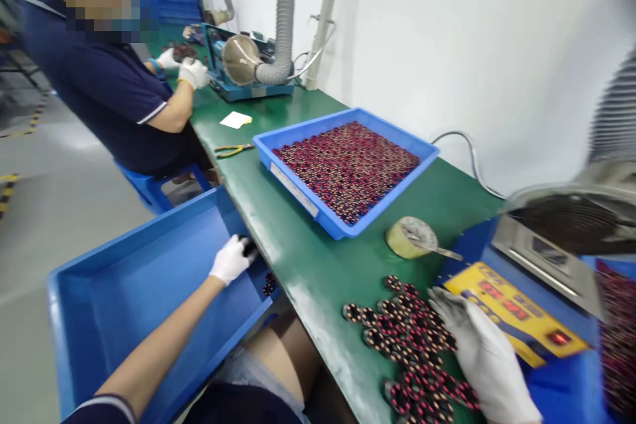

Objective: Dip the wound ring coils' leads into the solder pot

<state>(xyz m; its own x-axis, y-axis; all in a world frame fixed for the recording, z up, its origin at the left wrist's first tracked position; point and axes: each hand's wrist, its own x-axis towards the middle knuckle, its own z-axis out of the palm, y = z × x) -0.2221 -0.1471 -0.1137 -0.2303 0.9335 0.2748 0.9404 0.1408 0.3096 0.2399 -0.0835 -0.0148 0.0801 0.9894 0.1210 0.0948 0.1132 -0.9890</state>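
My left hand, in a white glove, reaches into the near end of a large blue bin beside the bench. Its fingers close around something small and dark, apparently black ring-shaped parts, partly hidden and blurred. A few similar parts lie in the bin's corner just below. On the green bench, a loose pile of ring-shaped parts, black with pink and copper-coloured segments, spreads out. Along the pile's right side rests my gloved right hand, fingers stretched out and touching its edge.
A blue tray full of similar rings stands mid-bench. Nearby are a tape roll with a metal tool, yellow-handled pliers and a white paper. A yellow-panelled machine stands right. A co-worker sits at the far left.
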